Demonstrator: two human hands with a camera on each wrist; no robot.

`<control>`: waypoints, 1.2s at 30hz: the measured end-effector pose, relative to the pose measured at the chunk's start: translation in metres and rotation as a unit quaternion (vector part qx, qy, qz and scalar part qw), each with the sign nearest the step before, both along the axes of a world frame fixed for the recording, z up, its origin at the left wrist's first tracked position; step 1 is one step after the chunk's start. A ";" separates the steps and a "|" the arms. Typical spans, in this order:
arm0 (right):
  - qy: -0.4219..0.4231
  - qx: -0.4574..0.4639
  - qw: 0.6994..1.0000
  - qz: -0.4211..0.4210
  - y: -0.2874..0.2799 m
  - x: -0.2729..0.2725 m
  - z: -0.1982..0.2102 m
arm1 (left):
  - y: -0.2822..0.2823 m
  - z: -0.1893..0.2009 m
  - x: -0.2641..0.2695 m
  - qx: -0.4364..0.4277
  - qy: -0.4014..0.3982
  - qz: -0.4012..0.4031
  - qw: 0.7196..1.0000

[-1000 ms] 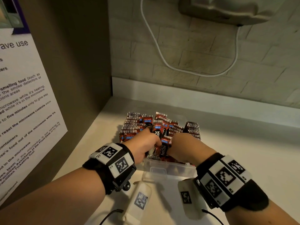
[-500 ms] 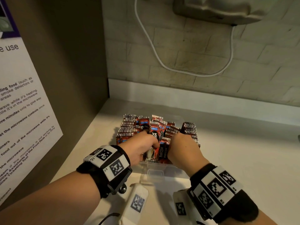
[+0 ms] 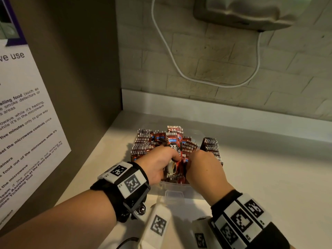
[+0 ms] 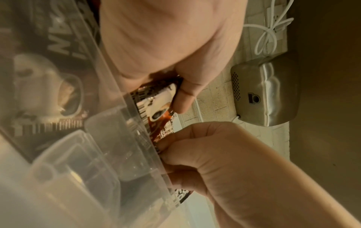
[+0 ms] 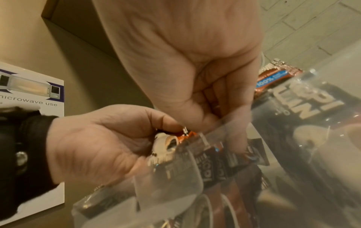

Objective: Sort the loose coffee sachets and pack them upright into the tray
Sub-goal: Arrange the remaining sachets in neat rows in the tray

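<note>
A clear plastic tray (image 3: pixel 177 192) stands on the white counter, packed with rows of upright red-and-black coffee sachets (image 3: pixel 143 142). My left hand (image 3: pixel 171 157) grips a small bunch of sachets (image 3: pixel 175 151) upright at the tray's near end; its thumb (image 4: pixel 182 98) pinches a sachet (image 4: pixel 156 106) printed with a cup. My right hand (image 3: pixel 195 159) sits just to the right, its fingers (image 5: pixel 232 123) curled down into the tray on neighbouring sachets (image 5: pixel 220 165) behind the clear wall (image 5: pixel 175 185). The right fingertips are hidden in the head view.
A brown side panel with a microwave-use poster (image 3: pixel 27 126) closes off the left. A brick wall (image 3: pixel 224 51) with a white cable (image 3: pixel 167 49) and a grey mounted unit (image 3: pixel 248 11) lies behind. White counter (image 3: pixel 269 168) extends to the right of the tray.
Both hands stay at the tray's near end on the same bunch of sachets. They have edged slightly closer together; the head view has shifted a little.
</note>
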State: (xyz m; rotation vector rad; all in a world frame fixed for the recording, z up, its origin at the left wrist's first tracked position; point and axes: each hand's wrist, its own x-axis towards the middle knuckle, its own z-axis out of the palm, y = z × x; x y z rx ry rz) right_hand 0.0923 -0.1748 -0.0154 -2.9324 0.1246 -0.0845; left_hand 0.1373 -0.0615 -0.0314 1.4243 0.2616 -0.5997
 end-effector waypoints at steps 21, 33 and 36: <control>-0.062 0.038 0.997 -0.035 -0.008 -0.005 0.002 | -0.006 0.003 -0.007 -0.002 -0.002 -0.013 1.000; -0.102 0.529 0.838 -0.089 -0.040 -0.017 0.026 | -0.005 0.006 -0.007 0.001 0.020 -0.022 1.000; -0.072 0.586 0.802 -0.090 -0.036 -0.016 0.023 | -0.005 0.006 -0.006 0.001 0.019 -0.022 1.000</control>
